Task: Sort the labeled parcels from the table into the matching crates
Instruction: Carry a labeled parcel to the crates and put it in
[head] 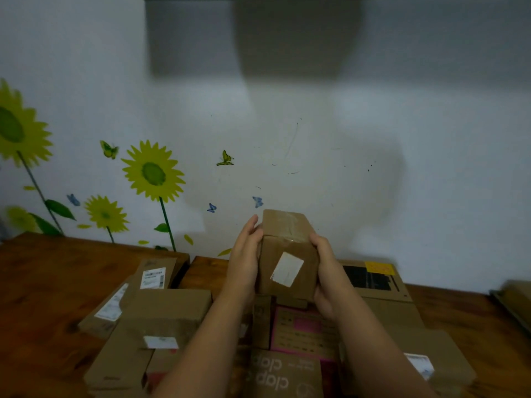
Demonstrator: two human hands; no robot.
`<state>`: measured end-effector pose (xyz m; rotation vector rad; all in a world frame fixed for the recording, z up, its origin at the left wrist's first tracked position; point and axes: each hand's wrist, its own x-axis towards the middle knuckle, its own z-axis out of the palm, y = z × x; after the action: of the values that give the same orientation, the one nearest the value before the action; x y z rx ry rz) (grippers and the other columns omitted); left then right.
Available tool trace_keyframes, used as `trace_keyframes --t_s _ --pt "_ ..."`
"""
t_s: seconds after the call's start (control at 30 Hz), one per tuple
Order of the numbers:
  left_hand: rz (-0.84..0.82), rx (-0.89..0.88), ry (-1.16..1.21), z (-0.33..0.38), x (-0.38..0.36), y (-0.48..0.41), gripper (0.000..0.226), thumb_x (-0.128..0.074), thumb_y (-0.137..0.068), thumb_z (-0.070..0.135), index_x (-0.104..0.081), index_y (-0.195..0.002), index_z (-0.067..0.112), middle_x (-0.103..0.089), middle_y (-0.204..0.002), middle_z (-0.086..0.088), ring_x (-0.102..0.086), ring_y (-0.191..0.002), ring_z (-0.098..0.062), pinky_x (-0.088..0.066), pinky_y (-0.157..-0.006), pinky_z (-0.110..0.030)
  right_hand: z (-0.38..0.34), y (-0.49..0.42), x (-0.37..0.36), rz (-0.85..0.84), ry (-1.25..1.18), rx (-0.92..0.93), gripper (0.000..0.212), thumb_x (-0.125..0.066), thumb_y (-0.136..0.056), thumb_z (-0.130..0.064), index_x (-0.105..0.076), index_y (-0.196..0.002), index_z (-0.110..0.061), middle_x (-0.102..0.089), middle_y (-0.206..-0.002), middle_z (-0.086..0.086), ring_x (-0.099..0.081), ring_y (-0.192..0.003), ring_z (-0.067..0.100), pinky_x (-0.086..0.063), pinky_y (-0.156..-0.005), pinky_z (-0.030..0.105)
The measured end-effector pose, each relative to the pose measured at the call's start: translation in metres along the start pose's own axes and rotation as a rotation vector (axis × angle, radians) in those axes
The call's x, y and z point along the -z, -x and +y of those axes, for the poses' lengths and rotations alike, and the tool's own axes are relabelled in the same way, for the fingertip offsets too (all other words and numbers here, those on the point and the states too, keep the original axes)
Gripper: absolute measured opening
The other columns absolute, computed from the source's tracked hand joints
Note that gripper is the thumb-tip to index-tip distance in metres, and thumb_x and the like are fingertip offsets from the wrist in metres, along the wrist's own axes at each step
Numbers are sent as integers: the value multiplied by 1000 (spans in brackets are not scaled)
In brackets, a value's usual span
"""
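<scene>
- Both hands are clasping one small brown parcel (288, 251) and holding it in the air above the pile, in front of the wall (373, 168).
- Our left hand (244, 259) is pressing against the parcel's left side, fingers only gently bent, with the thumb lying on the near edge.
- Our right hand (327, 271) is wrapping round the parcel's right side, fingertips curling over its upper edge.
- A white label (287, 269) is sitting tilted on the face turned towards us; we are finding no writing on it that we can read. Clear tape is running across the top.
- Under our forearms a brown box (275, 374) is showing the word "clap", printed upside down from where we are standing.
- Just beyond it a pink carton (304, 328) is carrying print too blurred for us to read.
- To the left, a flat parcel (155, 275) is bearing a white shipping label with a barcode, and its text is too small to make out.
- To the right, a box (373, 277) is showing a yellow sticker beside a dark panel.
- All these boxes are lying crowded together on the wooden bench (43, 282).
</scene>
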<state>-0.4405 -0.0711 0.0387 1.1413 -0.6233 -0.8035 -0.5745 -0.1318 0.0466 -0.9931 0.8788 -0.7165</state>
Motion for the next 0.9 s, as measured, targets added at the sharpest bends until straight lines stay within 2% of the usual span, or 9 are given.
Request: trace_keyframes --t_s 0.1,0.23,0.27,0.37,0.47,0.6,0.7,0.8,0.9 --pt "-2 137 -14 2 1 1 44 -53 -102 47 -46 -144 41 -70 -123 0 -72 -101 -15 -58 -73 -32 8 -1 1 12 -28 66 48 -50 -100 -53 -73 -115 -15 -78 -95 11 -74 -87 32 -57 -83 49" --pt "-78 300 -35 11 5 1 43 -53 -98 56 -68 -119 22 -79 -85 2 -75 -66 -12 -55 -52 -24 17 -6 5 -5 -30 146 47 -54 -97 -52 -68 -126 -17 -74 -113 17 -73 -100 38 -58 -81 50" --pt "-102 318 -22 11 8 -2 40 -52 -99 54 -70 -114 21 -79 -80 2 -75 -64 -12 -55 -54 -25 17 -6 5 -20 -31 155 44 -53 -99 -49 -68 -127 -18 -74 -116 17 -72 -104 38 -58 -85 52" --pt "-106 346 25 13 10 -7 45 -63 -93 54 -70 -121 20 -79 -102 -7 -77 -88 -24 -58 -74 -36 17 -2 7 -63 -41 160 37 -49 -104 -41 -68 -128 -19 -75 -117 13 -71 -110 35 -58 -91 52" --pt "-14 254 39 7 9 -11 72 -78 -74 55 -61 -135 22 -75 -115 -10 -75 -99 -29 -60 -70 -38 17 -3 10 -87 -33 113 36 -49 -104 -38 -68 -126 -17 -75 -115 14 -71 -108 34 -58 -88 48" --pt "25 144 53 2 6 -14 95 -85 -58 53 -52 -143 27 -65 -135 -10 -71 -109 -29 -61 -75 -40 11 -6 18 -59 2 8 40 -55 -100 -49 -67 -127 -21 -77 -116 10 -69 -114 33 -51 -104 59" --pt "41 116 9 -1 4 -17 102 -86 -53 53 -50 -146 31 -58 -142 -5 -69 -112 -28 -62 -84 -44 4 -9 21 -69 98 27 40 -56 -99 -53 -66 -129 -26 -77 -117 6 -72 -111 31 -54 -100 60" --pt "59 49 -203 -6 -1 -18 108 -83 -51 58 -45 -149 34 -51 -145 1 -63 -119 -22 -57 -97 -45 -4 -12 18 -39 184 132 60 -67 -86 -62 -62 -135 -27 -74 -123 6 -74 -108 28 -58 -95 57" --pt "39 -16 -413 -11 -9 -16 101 -78 -58 61 -43 -149 36 -39 -147 6 -52 -127 -18 -52 -105 -45 -13 -12 14 -45 231 119 82 -78 -78 -63 -48 -145 -26 -68 -130 0 -73 -104 23 -64 -82 42"
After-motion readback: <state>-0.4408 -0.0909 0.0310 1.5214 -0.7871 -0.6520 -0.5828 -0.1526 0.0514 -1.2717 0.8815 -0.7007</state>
